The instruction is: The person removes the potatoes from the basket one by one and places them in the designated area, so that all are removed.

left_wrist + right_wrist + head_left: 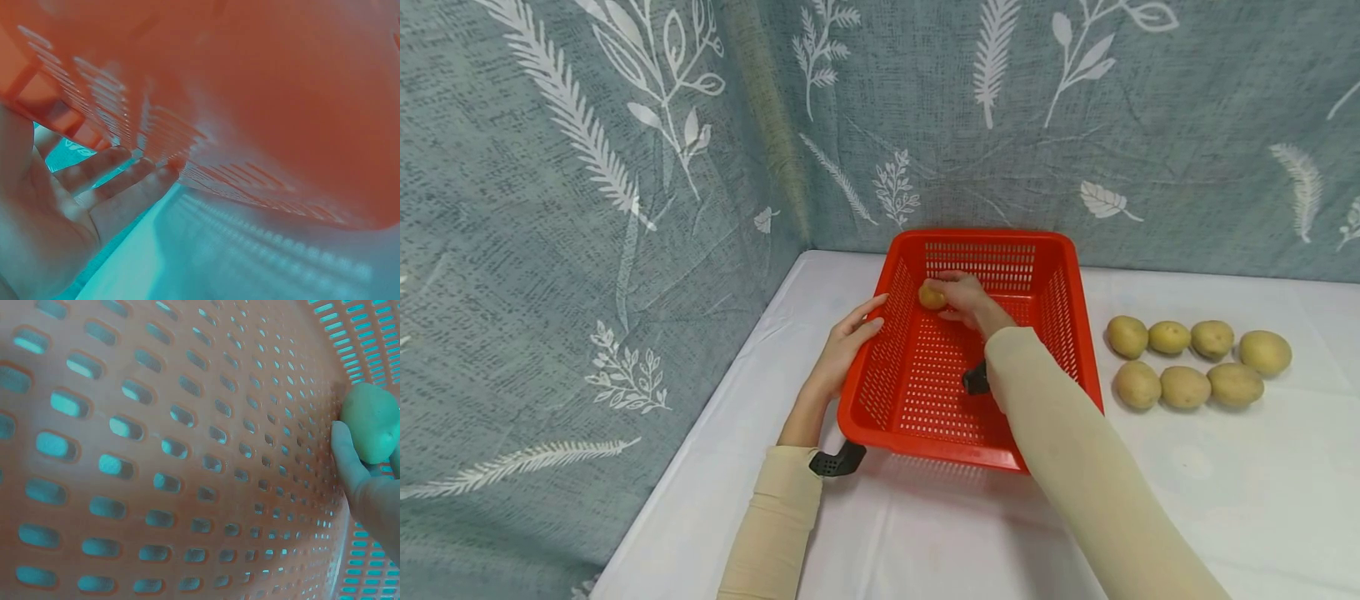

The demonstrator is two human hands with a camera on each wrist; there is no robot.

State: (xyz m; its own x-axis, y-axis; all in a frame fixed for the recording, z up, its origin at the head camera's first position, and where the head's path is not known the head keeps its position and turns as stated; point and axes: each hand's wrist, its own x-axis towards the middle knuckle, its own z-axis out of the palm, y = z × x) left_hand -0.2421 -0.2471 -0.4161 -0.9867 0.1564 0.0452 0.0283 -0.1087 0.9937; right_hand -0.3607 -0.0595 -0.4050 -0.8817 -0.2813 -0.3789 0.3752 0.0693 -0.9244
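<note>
right hand point(964, 298) curled round potato point(932, 297)

White table point(925, 533): red basket point(1051, 250), potatoes point(1184, 387)

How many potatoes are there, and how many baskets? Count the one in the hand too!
Potatoes on the table: 7
Potato held in the right hand: 1
Red basket: 1
Total: 9 things, 8 of them potatoes.
</note>
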